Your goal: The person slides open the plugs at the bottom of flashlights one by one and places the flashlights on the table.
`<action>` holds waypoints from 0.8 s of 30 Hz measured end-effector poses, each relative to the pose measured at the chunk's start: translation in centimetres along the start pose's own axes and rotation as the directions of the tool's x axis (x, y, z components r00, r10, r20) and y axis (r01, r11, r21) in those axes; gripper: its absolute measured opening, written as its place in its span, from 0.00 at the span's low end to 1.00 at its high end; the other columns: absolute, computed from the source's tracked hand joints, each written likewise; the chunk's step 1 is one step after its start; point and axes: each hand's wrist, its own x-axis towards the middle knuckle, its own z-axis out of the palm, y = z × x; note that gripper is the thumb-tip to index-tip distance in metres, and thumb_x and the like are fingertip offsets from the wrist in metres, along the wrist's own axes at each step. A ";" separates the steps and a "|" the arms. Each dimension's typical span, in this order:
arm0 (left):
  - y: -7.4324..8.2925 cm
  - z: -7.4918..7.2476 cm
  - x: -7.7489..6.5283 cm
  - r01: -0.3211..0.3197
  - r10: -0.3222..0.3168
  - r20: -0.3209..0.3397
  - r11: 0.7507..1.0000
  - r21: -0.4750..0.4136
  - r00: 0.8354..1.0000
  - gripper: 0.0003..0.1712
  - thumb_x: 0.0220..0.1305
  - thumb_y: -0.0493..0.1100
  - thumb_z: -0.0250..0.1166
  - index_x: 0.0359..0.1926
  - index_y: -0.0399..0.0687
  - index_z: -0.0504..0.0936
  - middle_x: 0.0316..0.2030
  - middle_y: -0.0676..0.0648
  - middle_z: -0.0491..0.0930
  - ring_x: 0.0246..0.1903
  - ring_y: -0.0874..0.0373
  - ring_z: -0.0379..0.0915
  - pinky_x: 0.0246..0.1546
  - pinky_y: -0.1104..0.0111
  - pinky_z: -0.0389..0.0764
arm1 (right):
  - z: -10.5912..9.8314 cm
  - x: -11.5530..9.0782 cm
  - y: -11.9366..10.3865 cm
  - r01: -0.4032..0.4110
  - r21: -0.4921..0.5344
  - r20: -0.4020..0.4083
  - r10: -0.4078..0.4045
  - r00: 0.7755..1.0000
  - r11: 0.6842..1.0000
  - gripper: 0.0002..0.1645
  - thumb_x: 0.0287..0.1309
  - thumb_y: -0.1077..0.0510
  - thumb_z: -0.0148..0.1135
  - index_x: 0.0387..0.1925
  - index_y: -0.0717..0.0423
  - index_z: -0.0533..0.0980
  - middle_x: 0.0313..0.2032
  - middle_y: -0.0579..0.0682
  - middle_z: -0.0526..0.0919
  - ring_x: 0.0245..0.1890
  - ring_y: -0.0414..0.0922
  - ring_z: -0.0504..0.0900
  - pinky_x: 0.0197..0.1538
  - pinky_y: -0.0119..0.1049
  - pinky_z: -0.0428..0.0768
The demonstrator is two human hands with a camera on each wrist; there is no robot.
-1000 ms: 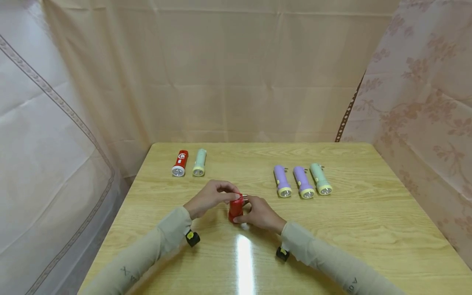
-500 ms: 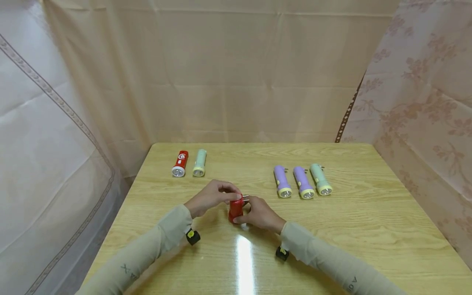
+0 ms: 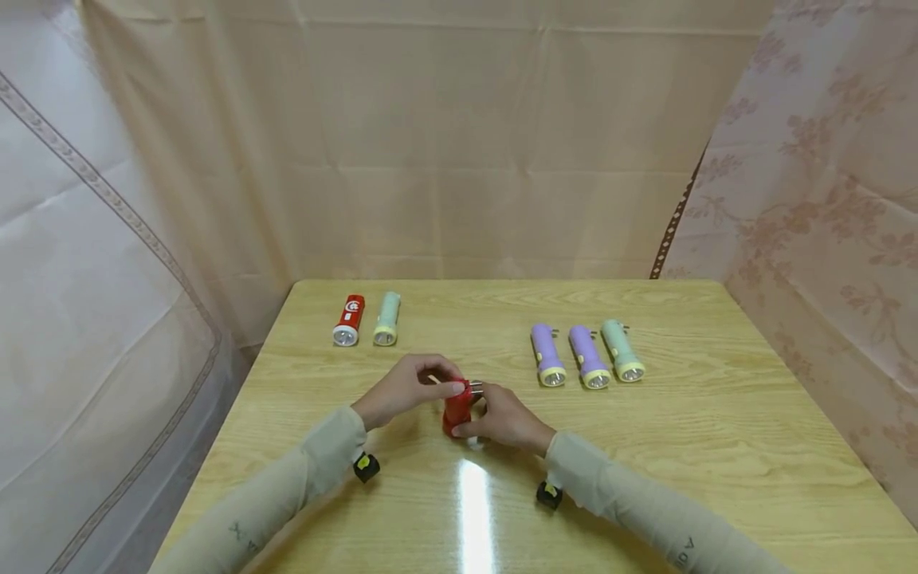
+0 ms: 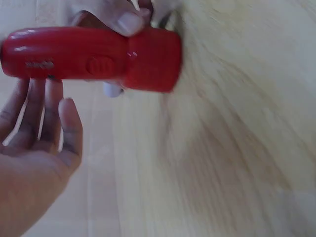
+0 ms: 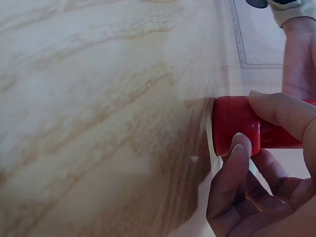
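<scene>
A red flashlight [image 3: 457, 412] stands lens end down on the table, with two metal prongs [image 3: 476, 387] sticking out to the right near its top. My right hand [image 3: 511, 418] grips its lower part, the thumb in front and fingers beyond; the wide red head [image 5: 236, 124] shows between them in the right wrist view. At the upper end, my left hand [image 3: 412, 391] holds the top between thumb and forefinger. In the left wrist view, several left fingers [image 4: 49, 113] reach up to the body [image 4: 69, 53], and that thumb is hidden. A small white thing [image 3: 474, 441] shows below my right thumb.
Another red flashlight [image 3: 348, 320] and a mint green one [image 3: 386, 318] lie at the back left of the table [image 3: 681, 462]. Two purple flashlights [image 3: 545, 351] [image 3: 588, 355] and a mint green one [image 3: 622, 349] lie at the right, prongs out. Curtains surround the table.
My left hand has shifted slightly left and its wrist has turned a little. The upright red flashlight and my right hand have stayed almost still.
</scene>
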 end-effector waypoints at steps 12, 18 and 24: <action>-1.0 -0.5 -0.9 -0.123 0.123 0.014 0.991 0.042 0.992 0.19 0.58 0.45 0.79 0.51 0.55 0.85 0.48 0.52 0.84 0.48 0.52 0.79 0.54 0.51 0.78 | 0.1 0.2 0.0 0.041 0.005 0.007 -0.041 0.999 0.999 0.28 0.51 0.52 0.82 0.53 0.50 0.81 0.43 0.43 0.84 0.43 0.47 0.80 0.44 0.41 0.76; -0.7 -0.1 -1.3 -0.127 0.128 -0.008 0.990 0.061 0.992 0.18 0.61 0.45 0.77 0.52 0.56 0.85 0.49 0.53 0.84 0.48 0.53 0.79 0.55 0.50 0.77 | 0.1 0.2 0.0 0.031 -0.009 0.007 -0.031 1.000 0.999 0.28 0.52 0.51 0.82 0.54 0.49 0.81 0.43 0.42 0.84 0.42 0.45 0.80 0.44 0.41 0.77; -0.7 0.3 -1.5 -0.093 0.100 -0.082 0.992 0.083 0.992 0.18 0.63 0.50 0.76 0.53 0.59 0.85 0.47 0.55 0.85 0.46 0.54 0.81 0.50 0.52 0.78 | 0.3 0.0 -0.2 -0.018 0.004 0.028 0.018 0.999 1.000 0.26 0.54 0.50 0.79 0.53 0.52 0.81 0.41 0.43 0.84 0.40 0.44 0.80 0.43 0.41 0.79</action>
